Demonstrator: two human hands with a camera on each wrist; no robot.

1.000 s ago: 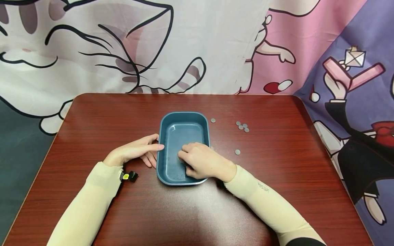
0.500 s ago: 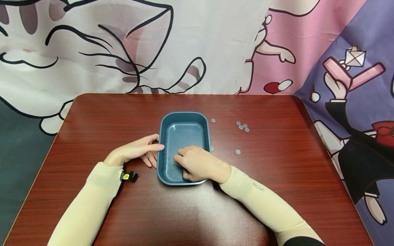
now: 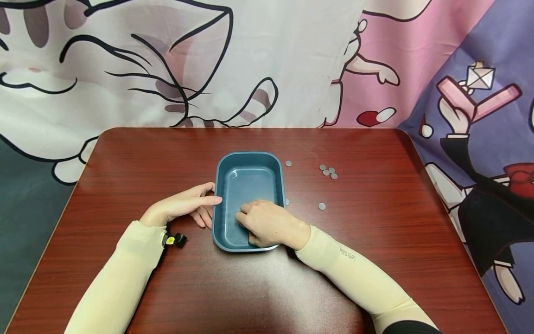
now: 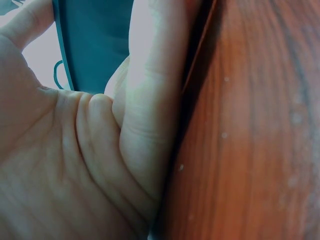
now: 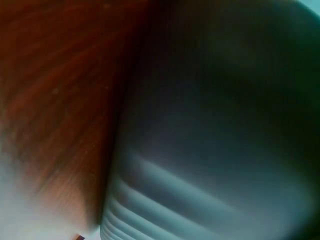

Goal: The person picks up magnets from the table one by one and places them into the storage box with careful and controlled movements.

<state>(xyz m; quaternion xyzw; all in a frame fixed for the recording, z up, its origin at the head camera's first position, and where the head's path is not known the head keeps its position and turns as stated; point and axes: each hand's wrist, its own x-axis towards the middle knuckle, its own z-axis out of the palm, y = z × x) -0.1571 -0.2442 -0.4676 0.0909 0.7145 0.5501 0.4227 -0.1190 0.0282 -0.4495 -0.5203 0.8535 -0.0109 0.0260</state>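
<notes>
The blue tray (image 3: pixel 249 178) sits mid-bench (image 3: pixel 125 157), with the left hand (image 3: pixel 183 206) resting against its left wall, fingers (image 3: pixel 208 200) straight and relaxed. The right hand (image 3: pixel 267 222) lies inside the tray's near end, fingers curled down toward the floor; whether they pinch anything cannot be told. Several coins (image 3: pixel 328 171) lie on the bench right of the tray.

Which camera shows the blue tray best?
The head view: the whole tray shows on the table, left hand at its side, right hand inside. The left wrist view shows only a strip of wall; the right wrist view shows a blurred close-up.
</notes>
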